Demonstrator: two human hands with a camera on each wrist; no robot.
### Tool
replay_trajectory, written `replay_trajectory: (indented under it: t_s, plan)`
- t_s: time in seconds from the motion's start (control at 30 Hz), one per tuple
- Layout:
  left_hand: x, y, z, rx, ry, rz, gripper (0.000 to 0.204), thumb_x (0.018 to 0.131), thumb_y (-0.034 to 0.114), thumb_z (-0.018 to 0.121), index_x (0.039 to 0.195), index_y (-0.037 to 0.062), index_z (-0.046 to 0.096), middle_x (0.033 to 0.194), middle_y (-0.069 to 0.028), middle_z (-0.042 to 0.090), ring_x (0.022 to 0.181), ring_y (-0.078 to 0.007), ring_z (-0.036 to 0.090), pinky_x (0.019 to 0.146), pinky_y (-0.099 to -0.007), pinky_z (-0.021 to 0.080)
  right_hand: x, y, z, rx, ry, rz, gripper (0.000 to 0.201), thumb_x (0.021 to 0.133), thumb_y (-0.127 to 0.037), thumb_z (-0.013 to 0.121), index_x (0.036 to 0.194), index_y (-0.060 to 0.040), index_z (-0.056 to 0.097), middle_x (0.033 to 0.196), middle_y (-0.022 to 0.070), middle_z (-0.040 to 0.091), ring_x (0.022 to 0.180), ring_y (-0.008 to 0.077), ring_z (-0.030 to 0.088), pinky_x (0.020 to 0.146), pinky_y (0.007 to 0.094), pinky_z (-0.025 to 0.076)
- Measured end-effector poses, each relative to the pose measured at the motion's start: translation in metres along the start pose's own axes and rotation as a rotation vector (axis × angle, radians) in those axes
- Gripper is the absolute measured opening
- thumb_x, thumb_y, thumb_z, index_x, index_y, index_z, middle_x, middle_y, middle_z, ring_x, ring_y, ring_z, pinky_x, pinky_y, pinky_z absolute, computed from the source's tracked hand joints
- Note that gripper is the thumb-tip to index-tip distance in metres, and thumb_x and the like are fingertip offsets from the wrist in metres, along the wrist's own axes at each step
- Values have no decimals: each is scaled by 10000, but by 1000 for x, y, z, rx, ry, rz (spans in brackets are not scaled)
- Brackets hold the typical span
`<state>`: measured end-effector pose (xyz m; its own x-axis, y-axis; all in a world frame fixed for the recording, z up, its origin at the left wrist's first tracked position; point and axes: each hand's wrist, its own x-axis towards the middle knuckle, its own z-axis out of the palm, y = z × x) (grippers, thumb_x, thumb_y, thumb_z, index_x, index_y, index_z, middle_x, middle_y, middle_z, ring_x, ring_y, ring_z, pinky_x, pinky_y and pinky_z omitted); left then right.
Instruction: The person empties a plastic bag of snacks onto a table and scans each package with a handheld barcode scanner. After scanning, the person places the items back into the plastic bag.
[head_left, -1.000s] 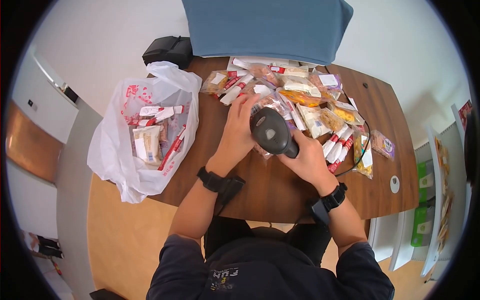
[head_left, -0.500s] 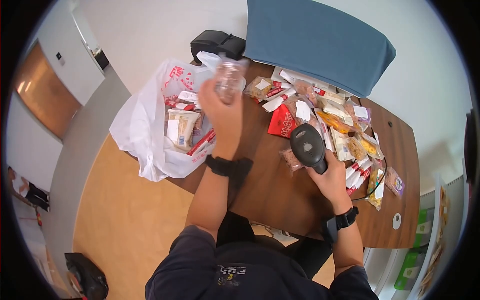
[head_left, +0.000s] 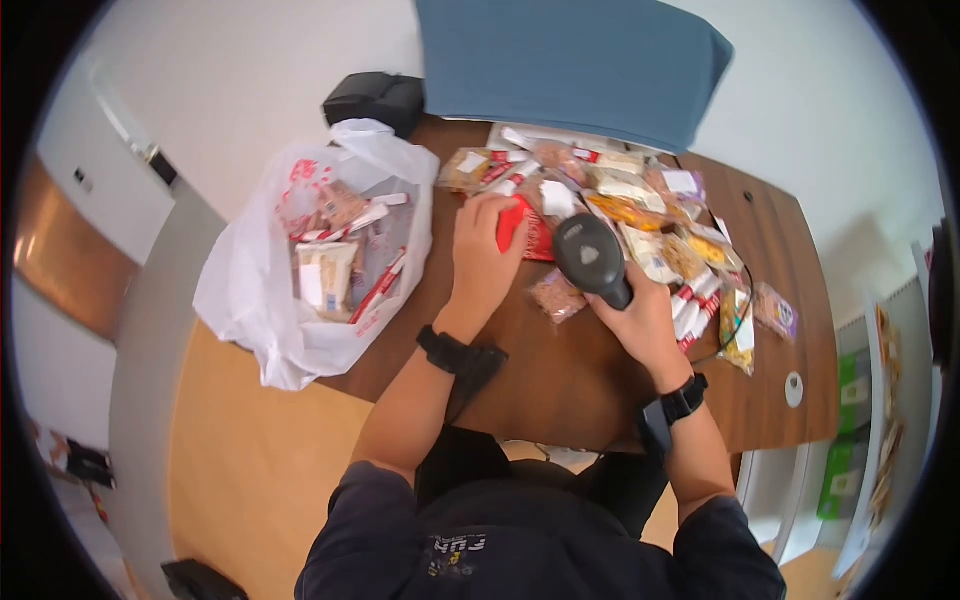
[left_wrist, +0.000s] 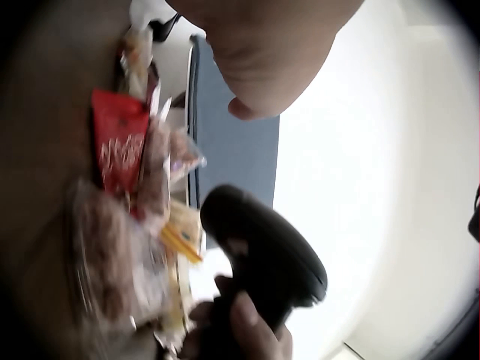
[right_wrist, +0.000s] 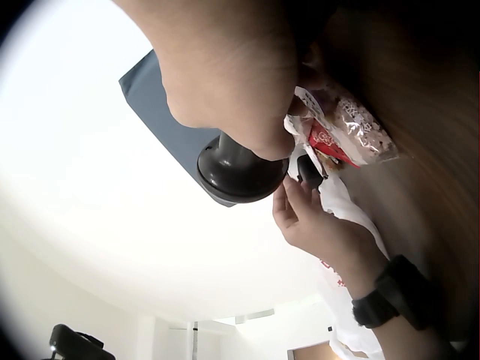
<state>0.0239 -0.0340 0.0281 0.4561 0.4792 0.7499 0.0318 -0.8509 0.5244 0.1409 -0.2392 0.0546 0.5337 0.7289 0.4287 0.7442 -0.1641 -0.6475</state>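
My right hand (head_left: 643, 318) grips a black handheld barcode scanner (head_left: 590, 255) by its handle, its head above the heap of packets. My left hand (head_left: 487, 250) holds nothing; its fingers reach over a red packet (head_left: 526, 232) in the head view. From the left wrist, that red packet (left_wrist: 120, 139) lies on the table with a gap between it and the hand. Loosely bent fingers of the left hand (right_wrist: 315, 225) show near the scanner (right_wrist: 240, 169) in the right wrist view. A clear packet of pinkish-brown food (head_left: 557, 296) lies below the scanner.
A white plastic bag (head_left: 250, 290) with several packets inside stands open at the left. Assorted snack packets (head_left: 625, 190) are heaped along the back, before a blue cloth-covered object (head_left: 570, 70). A black device (head_left: 375, 100) sits behind the bag. A cable (head_left: 745, 310) runs at the right.
My left hand carried a clear packet from beneath the scanner to the white bag, let it go there, and came back to the red packet. The right hand kept holding the scanner.
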Motion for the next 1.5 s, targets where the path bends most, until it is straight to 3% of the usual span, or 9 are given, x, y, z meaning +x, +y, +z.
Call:
replay_trajectory:
  t_s: [0.1, 0.23, 0.43, 0.67, 0.77, 0.83, 0.97, 1.1, 1.5]
  plan:
    - [-9, 30, 7, 49, -337, -22, 595, 781, 285, 779, 1268, 48, 533, 1243, -154, 547, 1169, -367, 506, 1012, -449, 379, 4, 3, -8, 27, 55, 53, 388, 768, -250, 785, 1017, 7, 635, 809, 221, 683, 764, 379, 686, 683, 409, 539]
    - [-23, 37, 10, 132, -557, 42, 925, 694, 430, 828, 1427, 79, 386, 1327, -201, 468, 1249, -373, 445, 1085, -504, 293, 7, 8, -12, 72, 148, 118, 379, 792, -263, 774, 993, 28, 640, 775, 228, 684, 724, 361, 693, 671, 389, 536]
    - [-18, 49, 3, 174, -802, -120, 939, 685, 339, 835, 1444, 81, 345, 1274, -218, 520, 1245, -372, 468, 1107, -520, 269, 4, 10, -7, 92, 145, 101, 396, 780, -254, 781, 1026, 19, 634, 801, 222, 689, 744, 362, 698, 668, 395, 544]
    - [-15, 30, 7, 54, -452, -16, 752, 701, 231, 803, 1339, 59, 444, 1210, -184, 576, 1135, -324, 573, 1010, -462, 412, 3, 8, -7, 21, 110, 66, 391, 767, -227, 777, 1042, -1, 616, 813, 213, 688, 766, 380, 690, 667, 417, 552]
    - [-3, 26, 0, -178, -278, -216, 619, 787, 207, 743, 1322, 45, 476, 1175, -163, 592, 1006, -270, 621, 895, -418, 493, 3, 8, -8, 25, 134, 51, 384, 763, -226, 775, 1034, -7, 614, 812, 210, 688, 763, 378, 690, 669, 415, 553]
    - [6, 17, -6, -734, -183, -745, 501, 876, 233, 680, 1290, 9, 506, 1134, -136, 621, 849, -219, 648, 756, -340, 530, 2, 6, -7, 34, 133, 35, 381, 759, -225, 773, 1031, -10, 614, 813, 208, 688, 762, 375, 691, 670, 415, 554]
    - [11, 8, -20, -1297, -387, -970, 521, 965, 448, 475, 1254, 18, 536, 1064, -128, 675, 740, -188, 640, 703, -314, 542, -3, 0, -5, -25, 41, -9, 409, 731, -222, 773, 1060, -39, 613, 826, 201, 690, 767, 367, 690, 684, 416, 560]
    - [7, -1, -12, -1415, -456, -976, 525, 984, 456, 395, 1248, 26, 541, 1014, -127, 693, 689, -204, 656, 561, -313, 543, -7, -5, -2, -79, -42, -86, 462, 719, -220, 777, 1117, -69, 597, 862, 182, 698, 778, 356, 689, 682, 418, 565]
    - [3, 5, -5, -1336, -454, -1038, 537, 971, 502, 422, 1205, 44, 576, 965, -115, 710, 683, -203, 685, 547, -306, 568, -8, -4, -1, -65, -67, -158, 436, 707, -210, 780, 1076, -73, 593, 815, 165, 694, 756, 351, 686, 667, 417, 559]
